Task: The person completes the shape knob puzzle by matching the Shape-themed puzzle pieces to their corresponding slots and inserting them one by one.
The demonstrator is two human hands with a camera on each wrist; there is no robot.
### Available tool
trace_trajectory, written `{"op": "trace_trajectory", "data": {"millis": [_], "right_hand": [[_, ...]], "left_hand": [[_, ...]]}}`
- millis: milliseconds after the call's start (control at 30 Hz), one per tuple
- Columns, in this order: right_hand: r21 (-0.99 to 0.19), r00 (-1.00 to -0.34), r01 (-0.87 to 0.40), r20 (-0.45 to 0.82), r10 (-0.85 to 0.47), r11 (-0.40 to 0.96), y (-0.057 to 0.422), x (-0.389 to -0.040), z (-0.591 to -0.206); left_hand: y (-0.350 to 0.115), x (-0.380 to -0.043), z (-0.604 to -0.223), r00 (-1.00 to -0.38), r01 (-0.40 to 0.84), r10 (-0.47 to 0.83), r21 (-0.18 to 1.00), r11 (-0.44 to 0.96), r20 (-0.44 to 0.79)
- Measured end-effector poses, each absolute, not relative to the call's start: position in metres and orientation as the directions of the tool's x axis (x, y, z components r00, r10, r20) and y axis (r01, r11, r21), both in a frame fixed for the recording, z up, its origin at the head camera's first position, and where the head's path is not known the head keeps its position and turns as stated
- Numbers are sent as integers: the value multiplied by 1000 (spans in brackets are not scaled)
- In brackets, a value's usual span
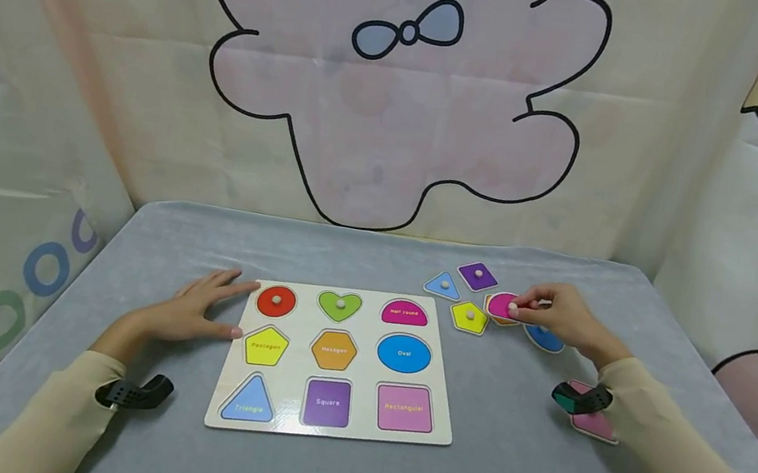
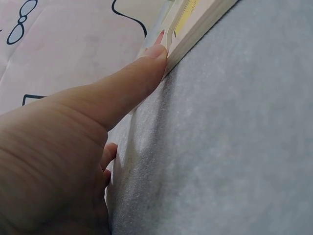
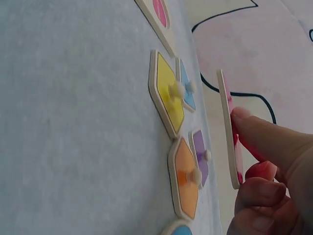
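Observation:
Between thumb and fingers, my right hand (image 1: 567,314) pinches the pink half-round puzzle piece (image 1: 500,303). In the right wrist view this piece is held on edge, raised above the orange hexagon piece (image 3: 185,188). My left hand (image 1: 191,309) rests at the left edge of the white puzzle board (image 1: 291,392), fingers spread, with thumb and index fingertip touching the rim. A red circle (image 1: 277,301) and a green heart (image 1: 340,306), both with knobs, sit in the board's top row. The pink half-round place (image 1: 405,313) on the board shows its printed label.
Beyond the board's right corner lie a blue triangle (image 1: 443,285), a purple square (image 1: 477,277) and a yellow pentagon (image 1: 469,317). A blue oval (image 1: 545,339) is partly under my right hand. The pink rectangle (image 1: 596,428) lies by my right wrist. A curtain (image 1: 380,144) hangs behind the table.

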State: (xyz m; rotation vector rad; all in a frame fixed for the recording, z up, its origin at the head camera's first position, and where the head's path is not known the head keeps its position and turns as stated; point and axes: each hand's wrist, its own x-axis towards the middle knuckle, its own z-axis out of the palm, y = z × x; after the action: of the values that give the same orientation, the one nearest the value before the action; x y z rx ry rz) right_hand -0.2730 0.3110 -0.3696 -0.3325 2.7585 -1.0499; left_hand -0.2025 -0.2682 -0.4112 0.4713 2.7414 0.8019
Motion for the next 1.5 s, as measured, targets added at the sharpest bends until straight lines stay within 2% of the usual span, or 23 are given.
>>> {"op": "trace_trajectory", "data": {"millis": [467, 1033, 1267, 1500], "right_hand": [[-754, -926, -211, -50, -375, 622, 260, -274, -374], [-768, -877, -275, -45, -478, 578, 202, -278, -384], [-776, -884, -226, -91, -459, 589, 187, -281, -390], [-772, -865, -271, -68, -497, 575, 176, -282, -394]], "left_hand": [[-268, -203, -414, -921, 232, 362, 544, 807, -143], [-268, -202, -413, -921, 241, 366, 544, 803, -132], [-269, -203, -414, -920, 235, 365, 543, 806, -142], [-269, -203, -414, -919, 233, 366, 546, 805, -146]]}}
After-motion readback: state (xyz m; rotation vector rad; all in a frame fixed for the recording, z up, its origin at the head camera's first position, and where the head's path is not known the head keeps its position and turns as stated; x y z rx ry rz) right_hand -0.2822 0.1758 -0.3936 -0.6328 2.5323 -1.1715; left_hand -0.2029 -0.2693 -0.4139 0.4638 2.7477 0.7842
